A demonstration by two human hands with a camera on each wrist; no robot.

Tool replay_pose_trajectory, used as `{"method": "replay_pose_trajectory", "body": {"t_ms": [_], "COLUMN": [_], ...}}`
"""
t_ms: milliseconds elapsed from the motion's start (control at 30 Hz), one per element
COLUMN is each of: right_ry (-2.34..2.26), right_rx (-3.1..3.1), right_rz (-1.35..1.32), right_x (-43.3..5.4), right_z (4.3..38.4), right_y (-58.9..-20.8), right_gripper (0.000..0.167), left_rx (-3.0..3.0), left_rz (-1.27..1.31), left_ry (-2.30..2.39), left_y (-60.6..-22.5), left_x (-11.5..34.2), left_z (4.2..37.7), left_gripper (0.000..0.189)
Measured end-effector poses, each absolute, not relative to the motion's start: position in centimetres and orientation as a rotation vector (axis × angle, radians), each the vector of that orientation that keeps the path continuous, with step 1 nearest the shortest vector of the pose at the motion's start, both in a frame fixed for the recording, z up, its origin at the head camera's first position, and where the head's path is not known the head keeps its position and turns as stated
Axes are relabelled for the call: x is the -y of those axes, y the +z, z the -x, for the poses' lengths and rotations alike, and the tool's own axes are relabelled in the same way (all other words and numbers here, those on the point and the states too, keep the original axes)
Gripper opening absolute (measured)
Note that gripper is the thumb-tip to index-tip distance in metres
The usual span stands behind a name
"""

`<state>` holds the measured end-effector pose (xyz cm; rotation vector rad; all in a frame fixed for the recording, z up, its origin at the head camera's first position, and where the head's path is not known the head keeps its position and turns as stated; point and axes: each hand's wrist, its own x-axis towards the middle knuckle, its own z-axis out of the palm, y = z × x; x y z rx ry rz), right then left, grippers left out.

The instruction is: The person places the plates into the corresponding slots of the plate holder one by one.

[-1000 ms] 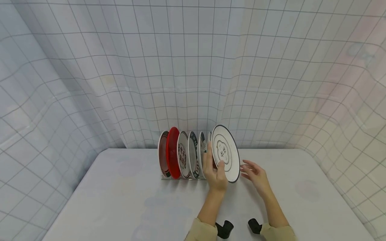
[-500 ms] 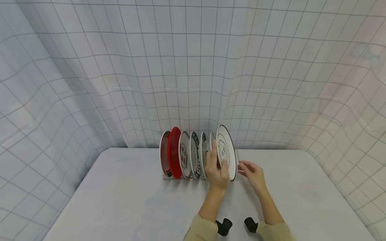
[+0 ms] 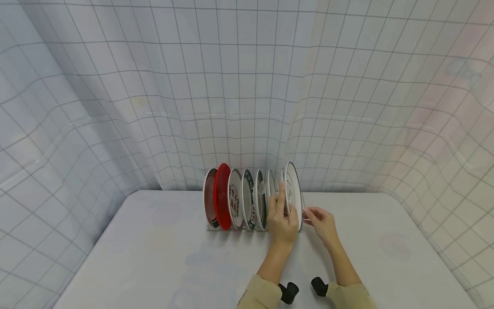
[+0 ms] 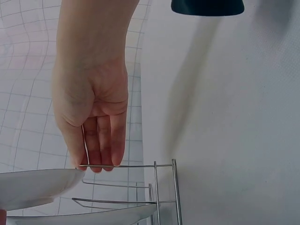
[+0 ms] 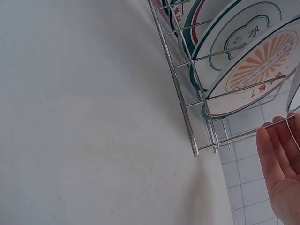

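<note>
A white plate with a dark rim (image 3: 294, 193) stands tilted near the right end of the wire dish rack (image 3: 241, 229). My left hand (image 3: 283, 225) holds this plate between thumb and fingers at its near edge. My right hand (image 3: 323, 223) pinches the rack's end wire, just right of the plate. In the left wrist view the right hand (image 4: 96, 108) has its fingertips at that wire, and the held plate (image 4: 37, 187) is seen edge-on. A plate with an orange sunburst (image 5: 262, 70) sits in the rack in the right wrist view.
Several plates stand upright in the rack, among them a red plate (image 3: 222, 197) and a brown-red plate (image 3: 209, 199) at the far left. The rack sits on a white table (image 3: 154, 257). A white grid-patterned curtain (image 3: 247, 86) hangs behind it.
The held plate has moved right and turned more edge-on, down into the rack's right end. My right hand has moved left from beside the plate and taken the end wire.
</note>
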<state>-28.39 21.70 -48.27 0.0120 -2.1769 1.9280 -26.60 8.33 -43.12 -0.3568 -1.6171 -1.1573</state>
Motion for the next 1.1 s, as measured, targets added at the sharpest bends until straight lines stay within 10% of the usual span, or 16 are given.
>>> {"method": "replay_pose_trajectory", "body": {"t_ms": [1100], "right_ry": [1.955], "right_rx": [2.203], "right_rz": [-0.084], "right_x": [-22.0], "right_z": [28.4], "right_y": [-48.1], "right_gripper": [0.029], "left_rx": [1.752], "left_rz": [0.205], "left_ry": [-1.161], "left_y": [-43.6], "left_x": [-10.5], "left_z": [26.0], "left_gripper": [0.044]}}
